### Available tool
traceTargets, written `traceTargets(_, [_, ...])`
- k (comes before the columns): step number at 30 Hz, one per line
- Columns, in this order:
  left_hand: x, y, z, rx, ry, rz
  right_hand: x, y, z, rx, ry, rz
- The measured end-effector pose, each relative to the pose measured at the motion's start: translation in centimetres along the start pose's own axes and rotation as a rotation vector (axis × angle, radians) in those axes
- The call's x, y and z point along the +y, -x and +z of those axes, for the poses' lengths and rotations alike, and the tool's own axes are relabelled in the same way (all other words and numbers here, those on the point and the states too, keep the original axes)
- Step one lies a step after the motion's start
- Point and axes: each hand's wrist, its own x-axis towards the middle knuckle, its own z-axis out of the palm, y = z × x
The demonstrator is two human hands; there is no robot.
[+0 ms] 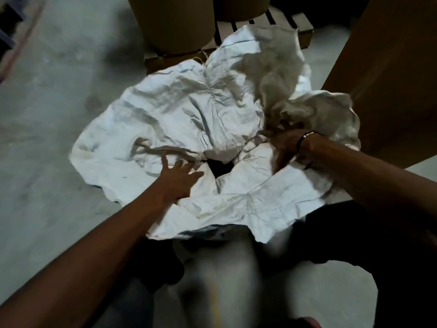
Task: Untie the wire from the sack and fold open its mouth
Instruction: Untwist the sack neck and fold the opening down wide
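A big white woven sack (179,107) stands in front of me, its crumpled top spread wide with a small dark opening (218,166) at the middle. My left hand (177,178) lies flat on the sack's left flap, fingers apart, just left of the opening. My right hand (283,147), with a dark band on the wrist, is blurred and grips the bunched cloth of the mouth (279,91) at the right, which rises up behind it. A loose grey tie strip (160,150) lies across the left flap. No wire shows clearly.
Two brown cardboard drums (177,22) stand behind the sack on a wooden pallet (298,24). A large brown carton (390,74) rises at the right. Grey concrete floor (47,102) stretches to the left. My dark-clothed legs are below the sack.
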Motion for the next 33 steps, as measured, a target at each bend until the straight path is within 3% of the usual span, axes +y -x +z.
traceTargets(2, [-1.6, 0.5, -0.9, -0.144, 0.131, 0.016, 0.4, 0.2, -0.6, -0.004, -0.038, -0.026])
traceTargets(4, [-2.4, 0.3, -2.1, -0.147, 0.379, 0.045, -0.3, 1.2, -1.5, 0.065, 0.006, -0.062])
traceTargets(8, [-0.8, -0.6, -4.9, 0.231, 0.706, 0.066, -2.8, 3.0, -1.6, 0.26, 0.058, -0.23])
traceTargets(11, [1.5, -1.8, -5.9, 0.235, 0.847, 0.159, -5.1, 3.6, -0.6, 0.164, 0.071, -0.343])
traceTargets(14, [2.4, -3.6, -5.7, 0.143, 0.748, 0.218, -5.5, 3.0, 0.8, 0.068, 0.171, -0.336])
traceTargets(17, [1.6, -4.9, -4.9, 0.095, 0.58, 0.166, -5.0, 3.1, 1.4, -0.016, 0.158, -0.294])
traceTargets(22, [-2.6, -6.6, -4.6, 0.181, 0.729, 0.098, -4.2, 4.1, 1.6, -0.253, 0.158, -0.184])
traceTargets(25, [-3.0, -7.3, -4.8, 0.154, 0.69, 0.107, -3.7, 3.2, 1.0, -0.015, 0.123, -0.325])
traceTargets(28, [-2.3, -6.9, -4.7, 0.311, 0.727, 0.107, -3.4, 1.2, 0.2, 0.23, 0.132, -0.399])
traceTargets(30, [-1.2, -5.8, -4.7, 0.383, 0.7, 0.053, -3.4, -0.2, 0.1, 0.24, 0.15, -0.335])
traceTargets(33, [0.0, -4.1, -3.6, 0.305, 0.518, 0.02, -3.3, -2.5, 0.7, 0.232, 0.161, -0.259])
